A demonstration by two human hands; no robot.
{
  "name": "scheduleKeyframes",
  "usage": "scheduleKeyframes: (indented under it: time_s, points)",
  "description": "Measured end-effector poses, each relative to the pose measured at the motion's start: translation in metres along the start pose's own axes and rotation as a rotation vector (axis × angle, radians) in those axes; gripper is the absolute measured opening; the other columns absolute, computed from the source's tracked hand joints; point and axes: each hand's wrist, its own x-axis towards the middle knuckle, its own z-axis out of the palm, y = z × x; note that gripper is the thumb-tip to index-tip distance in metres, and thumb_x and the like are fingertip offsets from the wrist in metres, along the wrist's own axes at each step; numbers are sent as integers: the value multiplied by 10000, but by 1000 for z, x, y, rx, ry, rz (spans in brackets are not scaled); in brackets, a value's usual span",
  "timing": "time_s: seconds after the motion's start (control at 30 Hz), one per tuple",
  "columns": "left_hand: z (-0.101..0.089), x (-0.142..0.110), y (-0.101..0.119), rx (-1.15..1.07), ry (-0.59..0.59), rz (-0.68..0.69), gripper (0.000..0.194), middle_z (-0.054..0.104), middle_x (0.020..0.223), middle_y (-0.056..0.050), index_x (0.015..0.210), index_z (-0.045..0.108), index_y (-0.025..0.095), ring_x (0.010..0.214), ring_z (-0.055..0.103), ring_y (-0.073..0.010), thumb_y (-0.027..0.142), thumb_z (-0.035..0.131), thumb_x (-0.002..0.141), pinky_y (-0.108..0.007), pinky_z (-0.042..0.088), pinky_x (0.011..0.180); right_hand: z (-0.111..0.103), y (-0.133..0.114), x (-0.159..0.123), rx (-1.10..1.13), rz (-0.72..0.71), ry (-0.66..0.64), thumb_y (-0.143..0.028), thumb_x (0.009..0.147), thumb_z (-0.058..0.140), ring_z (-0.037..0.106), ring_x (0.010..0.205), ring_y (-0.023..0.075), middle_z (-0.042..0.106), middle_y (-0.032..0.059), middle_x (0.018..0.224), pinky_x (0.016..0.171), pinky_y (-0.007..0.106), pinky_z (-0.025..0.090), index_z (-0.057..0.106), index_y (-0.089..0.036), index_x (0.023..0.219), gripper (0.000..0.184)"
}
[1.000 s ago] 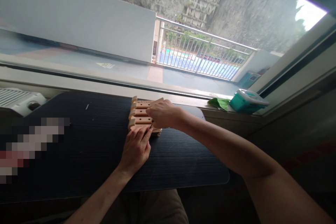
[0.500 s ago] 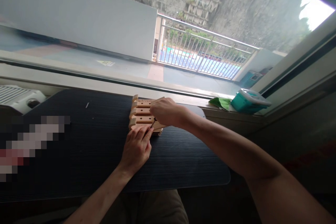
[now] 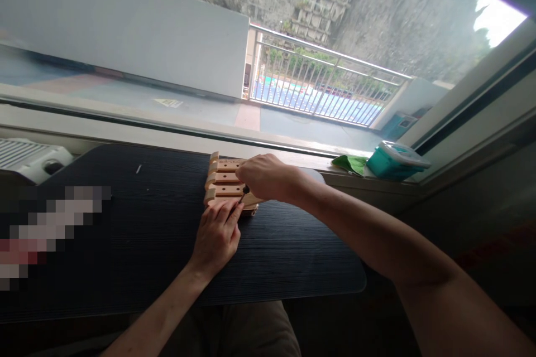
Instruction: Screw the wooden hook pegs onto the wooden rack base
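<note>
A pale wooden rack (image 3: 223, 177) with parallel slats, dark holes and rounded left ends sits on the dark table. My right hand (image 3: 264, 176) is closed around the handle of a screwdriver (image 3: 245, 192), above the rack's right part. The screwdriver's thin shaft slants down toward the rack's near edge. At that edge my left hand (image 3: 216, 233) grips the wood, thumb and forefinger close to the tip. My fingers hide the tip and whatever it touches. My right hand and forearm cover part of the rack's right end.
The dark table (image 3: 167, 256) meets a window sill at the back. A small white stick (image 3: 138, 168) lies at the back left. On the sill at right are a green cloth (image 3: 350, 164) and a teal box (image 3: 396, 160). A white slatted appliance (image 3: 31, 160) stands far left.
The screwdriver's dark handle shows a little more below my right hand, which has turned slightly. My left hand keeps its place on the rack.
</note>
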Motion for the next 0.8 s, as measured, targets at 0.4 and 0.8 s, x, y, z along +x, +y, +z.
scheduleKeyframes:
  time_s: [0.4,0.8]
  points:
    - [0,0,1,-27,-4,-13,440,595,1236,-121,1264,552,160,1171,506,-282,86,504,833,-462,407,1013,6,0,12,-48,1,32,-76,862,486,672,947,258,719,144,958,688,308,487,680,-104,932,207]
    - [0,1,1,-4,-15,-6,441,587,1246,-127,1261,549,140,1173,497,-287,80,505,827,-464,400,1019,2,-2,4,0,11,3,-122,864,502,671,927,242,715,112,975,696,317,489,665,-140,936,179]
